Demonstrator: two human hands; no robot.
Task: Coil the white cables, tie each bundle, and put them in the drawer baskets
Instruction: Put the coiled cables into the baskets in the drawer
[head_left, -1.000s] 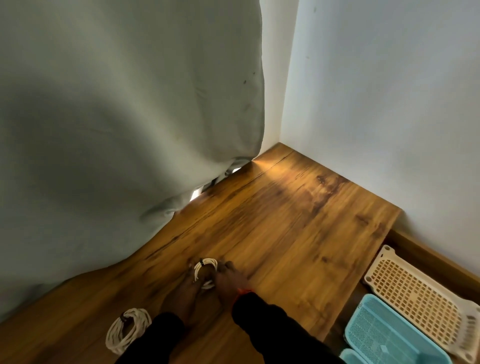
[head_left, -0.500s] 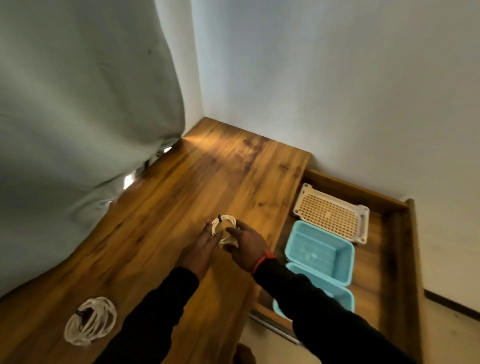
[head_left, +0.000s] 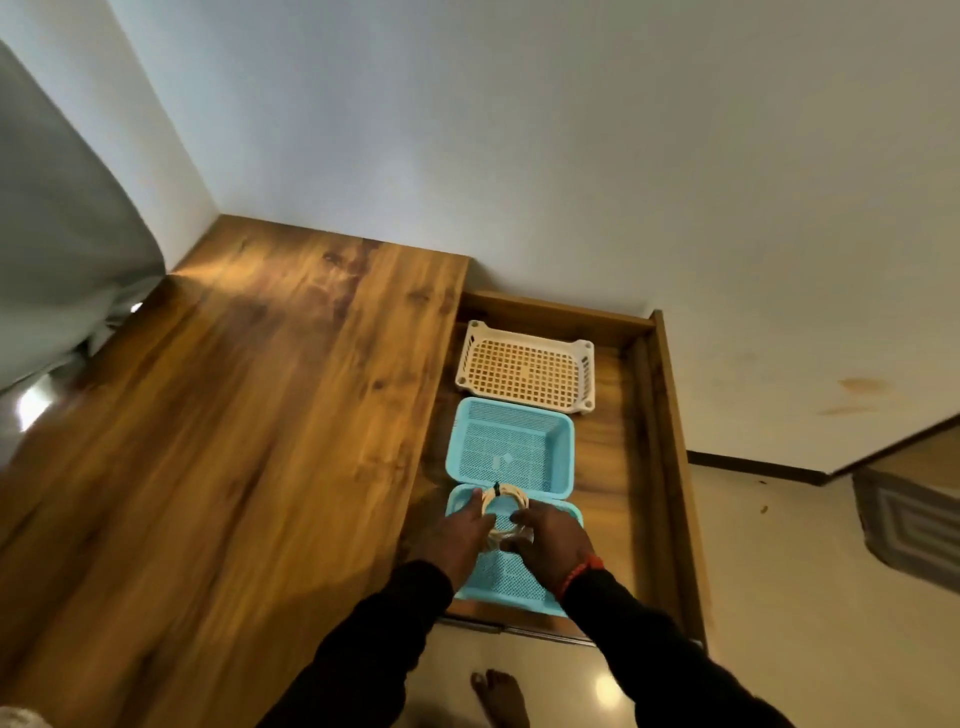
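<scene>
Tied white cable coil (head_left: 503, 496) gripped between left hand (head_left: 460, 535) and right hand (head_left: 550, 535), above near blue basket (head_left: 511, 582)

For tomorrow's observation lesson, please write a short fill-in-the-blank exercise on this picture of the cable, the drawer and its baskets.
1. Both hands hold a coiled white cable over the nearest ____ basket.
2. The open drawer holds ____ baskets in a row.
3. The basket farthest from the person is ____ in colour.
4. A dark ____ binds the coil at its top.

Missing words: blue; three; cream; tie
</scene>
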